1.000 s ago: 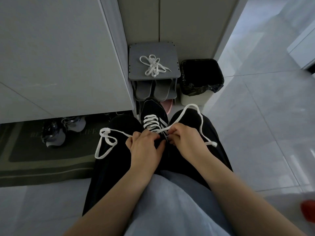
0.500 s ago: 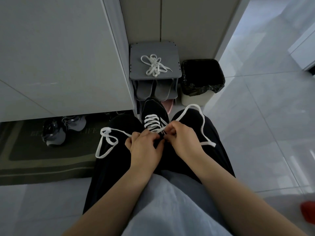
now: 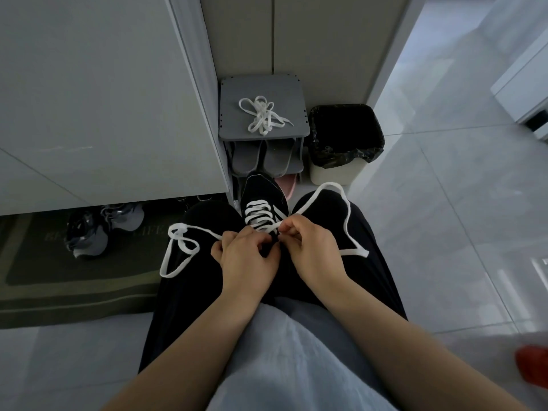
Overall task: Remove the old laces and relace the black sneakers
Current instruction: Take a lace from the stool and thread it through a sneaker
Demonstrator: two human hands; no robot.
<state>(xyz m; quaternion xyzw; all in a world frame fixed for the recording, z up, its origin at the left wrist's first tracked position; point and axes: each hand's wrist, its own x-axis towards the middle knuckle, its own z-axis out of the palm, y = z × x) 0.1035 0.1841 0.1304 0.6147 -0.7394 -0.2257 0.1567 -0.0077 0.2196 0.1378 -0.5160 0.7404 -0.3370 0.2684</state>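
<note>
At the middle of the frame we find both hands working close together over the lap. The left hand (image 3: pixel 246 256) has its fingers curled down on the upper edge of the black sneaker (image 3: pixel 262 191), gripping it. The right hand (image 3: pixel 314 250) pinches the white lace (image 3: pixel 258 213) between thumb and fingertips just beside the topmost crossing. The sneaker lies between the knees, toe pointing up the frame.

We count several rows of lace already crossed over its tongue, so we judge this shoe's relacing well advanced. Long free ends are still out: one loops left of centre over the trouser leg (image 3: pixel 178 253), the other arcs right of centre (image 3: pixel 348 221). Upper eyelets and the tying look unfinished, though the hands hide that part.

Further up the frame, a loose bundle of white laces (image 3: pixel 262 114) lies on a grey shoe rack (image 3: pixel 284 84). We take it for either the removed old pair or the lace for the second shoe; we cannot tell which.

The second black sneaker is not in view, so we reckon at least half the task remains.
</note>
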